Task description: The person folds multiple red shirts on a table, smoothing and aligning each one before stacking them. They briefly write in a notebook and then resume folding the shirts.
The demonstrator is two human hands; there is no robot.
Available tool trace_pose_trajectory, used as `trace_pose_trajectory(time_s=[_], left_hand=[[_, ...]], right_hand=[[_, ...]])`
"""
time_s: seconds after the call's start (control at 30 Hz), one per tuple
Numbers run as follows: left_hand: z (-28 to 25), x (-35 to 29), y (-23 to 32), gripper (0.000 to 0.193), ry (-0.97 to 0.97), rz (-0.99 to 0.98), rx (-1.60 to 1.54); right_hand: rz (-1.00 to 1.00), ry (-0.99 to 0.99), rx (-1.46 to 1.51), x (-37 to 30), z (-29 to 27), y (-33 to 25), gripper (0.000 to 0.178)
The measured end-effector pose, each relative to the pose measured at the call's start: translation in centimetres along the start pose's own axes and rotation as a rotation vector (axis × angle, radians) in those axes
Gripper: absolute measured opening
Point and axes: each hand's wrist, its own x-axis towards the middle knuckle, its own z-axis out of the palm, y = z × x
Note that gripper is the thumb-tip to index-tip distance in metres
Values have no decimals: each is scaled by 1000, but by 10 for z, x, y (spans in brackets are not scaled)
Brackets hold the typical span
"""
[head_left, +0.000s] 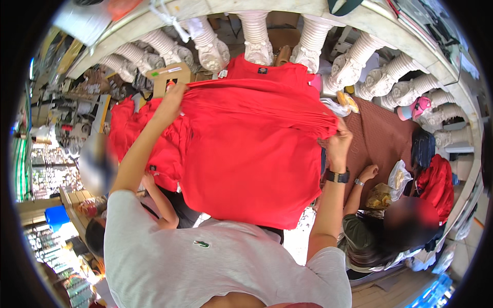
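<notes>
Between my hands a red shirt (251, 164) is stretched wide, its upper part gathered in folds and its lower part hanging toward my body. My left hand (174, 96) is closed on its upper left corner. Gripping the upper right corner is my right hand (340, 142), with a dark watch on that wrist. Beyond the held shirt lies another red shirt (272, 73) with a dark neck label. A crumpled pile of red garments (146, 136) is to the left, close to my left forearm.
A brown textured cloth (385, 131) covers the surface at right, with bagged bread (348, 101) on it. A co-worker's hand (368, 173) rests there; another person's arm (162, 203) reaches in at left. White balusters (257, 43) line the far side, near a cardboard box (169, 77).
</notes>
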Motion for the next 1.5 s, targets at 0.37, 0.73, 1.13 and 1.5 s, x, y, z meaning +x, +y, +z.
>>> trace_pose_trajectory(time_s=[0.37,0.73,1.13,1.5], left_hand=[[-153,-224,177,46,-201,-169,278],[-131,-305,253,19,635,-466,-48],[-254,-348,330,21,1029,-83,-50],[-271,-299,307,18,505,-352,74]], right_hand=[[-346,-299,-367,-42,-42,-202,29],[-555,-562,-303,-80,-65,-277,24],[-375,-562,401,-117,-113,-266,24],[-273,-562,193,-94,-106,-266,31]])
